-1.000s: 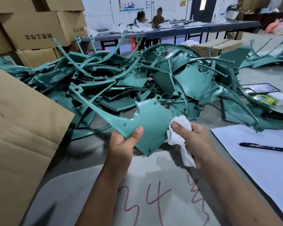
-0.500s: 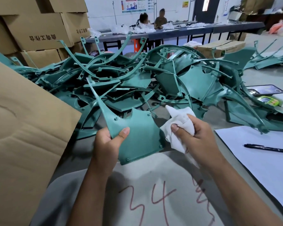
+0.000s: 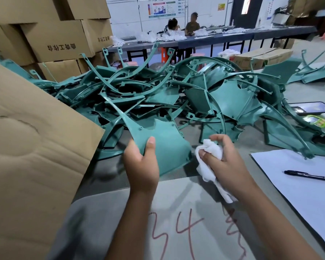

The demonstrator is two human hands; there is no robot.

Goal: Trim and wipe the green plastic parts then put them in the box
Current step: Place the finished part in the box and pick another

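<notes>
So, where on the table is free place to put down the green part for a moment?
Free: the grey mat with red writing, between the cardboard flap and the white sheet. The sheet holds only a pen. Crowded: the pile of green parts behind both hands.

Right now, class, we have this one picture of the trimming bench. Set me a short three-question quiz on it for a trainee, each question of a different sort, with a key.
1. True or false: the left hand grips the green plastic part by its lower left edge.
2. Multiple choice: the right hand holds A) a knife, B) a white cloth, C) a black pen.
3. Fill in: the black pen lies on a white ____ at the right of the table.

Key: 1 true; 2 B; 3 sheet of paper. At this moment the cloth sits just right of the part; whether they touch cannot be told.
</notes>
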